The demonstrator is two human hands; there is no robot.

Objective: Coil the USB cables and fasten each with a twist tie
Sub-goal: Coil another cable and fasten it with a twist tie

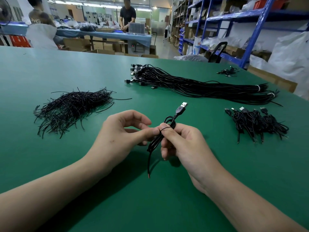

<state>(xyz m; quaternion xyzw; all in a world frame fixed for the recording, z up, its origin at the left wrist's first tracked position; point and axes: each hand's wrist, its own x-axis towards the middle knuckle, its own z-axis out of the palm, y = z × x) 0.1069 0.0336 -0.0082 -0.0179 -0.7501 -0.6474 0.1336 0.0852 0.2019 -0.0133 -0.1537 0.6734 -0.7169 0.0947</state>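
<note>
Bare mat (70, 164) near; tie heap (73, 108) left, coiled cables (255, 121) right.

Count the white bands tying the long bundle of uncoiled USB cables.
2. One white band wraps the bundle near its right end; the second band sits just right of it, nearer the camera. Others may be hidden.

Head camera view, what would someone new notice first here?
Dead centre, the right hand grips a coiled black USB cable while the left hand pinches a thin black twist tie around it. On the green table, a loose heap of black ties lies left, a long bundle of straight black cables behind.
</note>
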